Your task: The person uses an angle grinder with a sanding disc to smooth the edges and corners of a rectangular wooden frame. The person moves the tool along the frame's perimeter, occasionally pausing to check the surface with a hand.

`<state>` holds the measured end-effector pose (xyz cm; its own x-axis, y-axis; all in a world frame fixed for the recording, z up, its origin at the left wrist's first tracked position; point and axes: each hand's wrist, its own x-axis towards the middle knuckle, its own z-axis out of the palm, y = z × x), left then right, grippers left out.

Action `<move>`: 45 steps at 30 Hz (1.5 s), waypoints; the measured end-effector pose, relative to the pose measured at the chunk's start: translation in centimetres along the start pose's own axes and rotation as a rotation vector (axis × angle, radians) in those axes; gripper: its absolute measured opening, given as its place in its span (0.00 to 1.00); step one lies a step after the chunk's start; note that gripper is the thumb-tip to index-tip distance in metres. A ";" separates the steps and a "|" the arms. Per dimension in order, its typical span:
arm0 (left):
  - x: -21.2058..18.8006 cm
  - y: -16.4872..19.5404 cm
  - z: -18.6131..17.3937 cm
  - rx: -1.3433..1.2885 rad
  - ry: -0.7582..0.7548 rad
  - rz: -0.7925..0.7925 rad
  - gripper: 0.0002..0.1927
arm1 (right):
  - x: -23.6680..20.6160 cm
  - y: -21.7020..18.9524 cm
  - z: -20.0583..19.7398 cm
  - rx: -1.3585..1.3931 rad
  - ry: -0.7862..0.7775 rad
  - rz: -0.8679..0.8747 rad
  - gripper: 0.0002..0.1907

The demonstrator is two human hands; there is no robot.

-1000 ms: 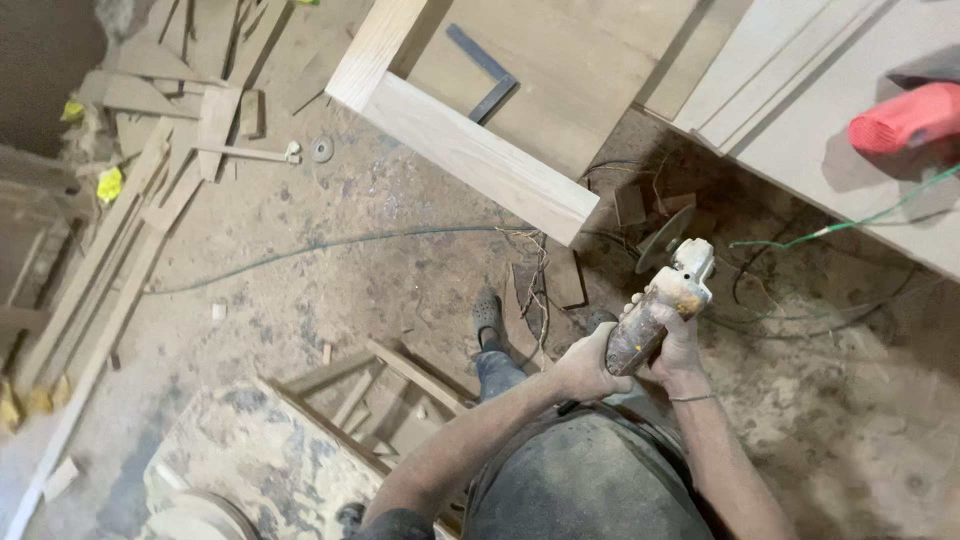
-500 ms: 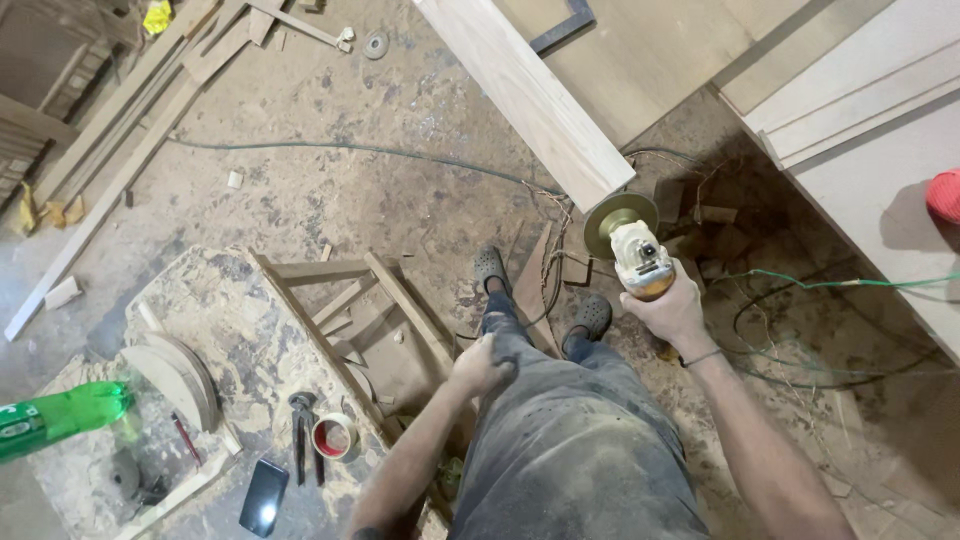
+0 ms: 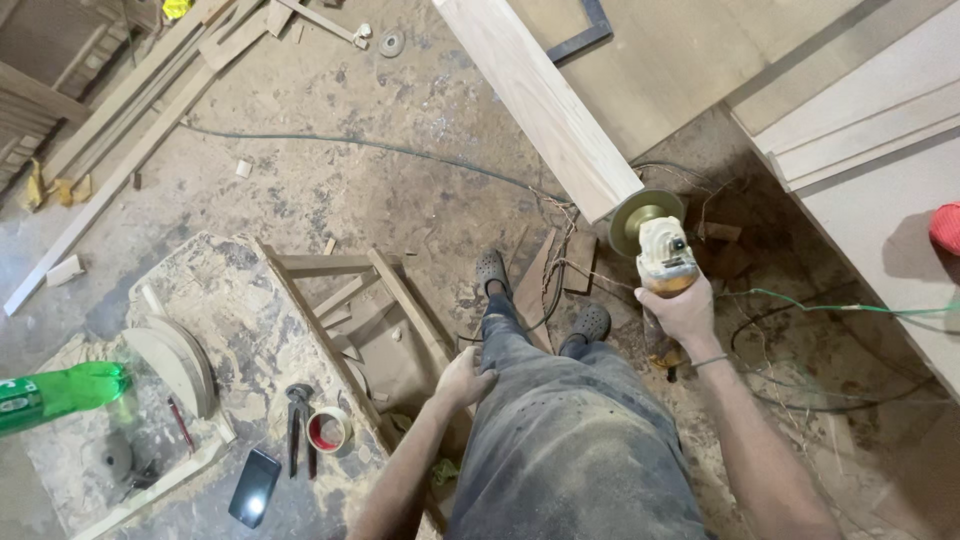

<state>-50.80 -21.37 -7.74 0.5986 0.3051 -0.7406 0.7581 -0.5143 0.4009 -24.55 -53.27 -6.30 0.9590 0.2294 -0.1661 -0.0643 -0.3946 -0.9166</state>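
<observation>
Pretty tight on the right side: the angle grinder (image 3: pixel 662 250) in the right hand (image 3: pixel 685 312) has its disc right at the end of the long plank (image 3: pixel 545 100), and a stack of boards (image 3: pixel 860 130) walls off everything further right. Tangled cords (image 3: pixel 800 350) clutter the floor below that hand. The left hand (image 3: pixel 465 378) rests on the thigh, with a wooden frame (image 3: pixel 370 300) just beside it. Further left, the dusty counter (image 3: pixel 230 310) is crowded with pliers (image 3: pixel 297 420), a tape roll (image 3: pixel 330 430), a phone (image 3: pixel 254 487) and a green bottle (image 3: pixel 60 395). Open floor (image 3: pixel 380 190) lies ahead.
</observation>
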 end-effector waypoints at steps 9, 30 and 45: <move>0.4 8.3 -0.7 0.106 -0.078 0.247 0.34 | 0.7 3.6 -2.9 0.235 0.249 0.114 0.16; -2.0 21.3 -2.7 -0.119 -0.123 1.171 0.41 | 0.2 -5.9 -2.8 1.145 0.129 0.185 0.18; 10.5 17.1 -14.5 -1.143 -1.156 0.555 0.26 | 8.9 -16.7 12.3 1.219 -0.047 0.080 0.21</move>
<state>-27.78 -15.36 -0.81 0.7392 -0.6543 -0.1598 0.6334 0.5947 0.4951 -18.33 -33.70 3.06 0.9312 0.2849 -0.2272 -0.3633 0.6777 -0.6393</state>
